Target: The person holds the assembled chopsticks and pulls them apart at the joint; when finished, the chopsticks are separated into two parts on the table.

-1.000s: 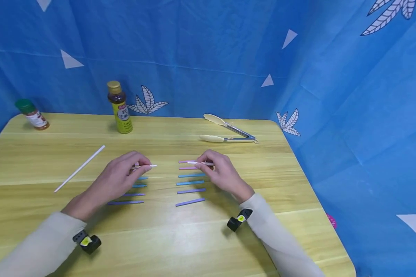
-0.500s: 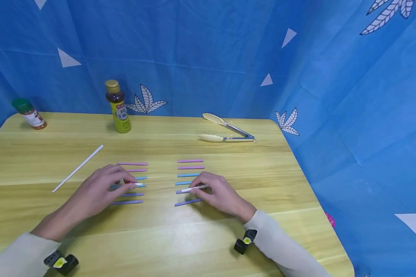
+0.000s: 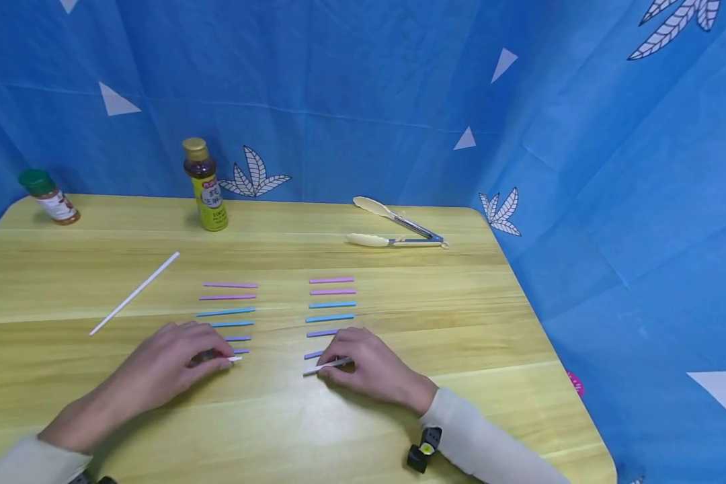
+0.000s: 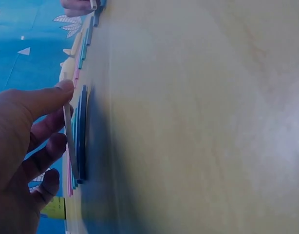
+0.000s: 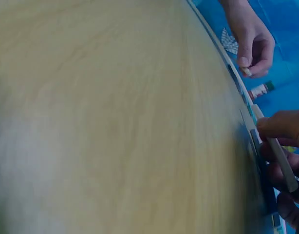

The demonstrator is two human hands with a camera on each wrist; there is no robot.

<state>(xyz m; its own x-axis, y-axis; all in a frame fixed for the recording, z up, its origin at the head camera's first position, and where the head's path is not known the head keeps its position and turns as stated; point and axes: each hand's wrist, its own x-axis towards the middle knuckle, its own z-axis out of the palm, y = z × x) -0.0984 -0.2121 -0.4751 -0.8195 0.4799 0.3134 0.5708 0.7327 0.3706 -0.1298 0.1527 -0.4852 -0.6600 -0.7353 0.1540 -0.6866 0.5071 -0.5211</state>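
My left hand (image 3: 160, 366) pinches a short white stick (image 4: 69, 131) between thumb and fingers; in the head view only the stick's tip shows. It is just below the left column of short sticks, partly covering some. My right hand (image 3: 372, 366) pinches another short white stick (image 5: 283, 163), low beside the bottom of the right column. Both columns run from pink sticks (image 3: 331, 280) at the top through blue sticks (image 3: 331, 318) to purple sticks (image 3: 322, 333). In the right wrist view, the left hand (image 5: 256, 44) shows at the upper right.
A long white stick (image 3: 134, 294) lies slanted on the wooden table (image 3: 266, 430), left of the columns. Behind stand a green-capped spice jar (image 3: 51, 198) and a yellow-labelled bottle (image 3: 208, 191). Opened tongs (image 3: 411, 232) lie at the back right. A blue curtain (image 3: 363, 81) hangs behind.
Both hands have come down the columns toward me, each with its white stick, from beside the pink sticks to below the purple ones. The pink sticks are now uncovered.
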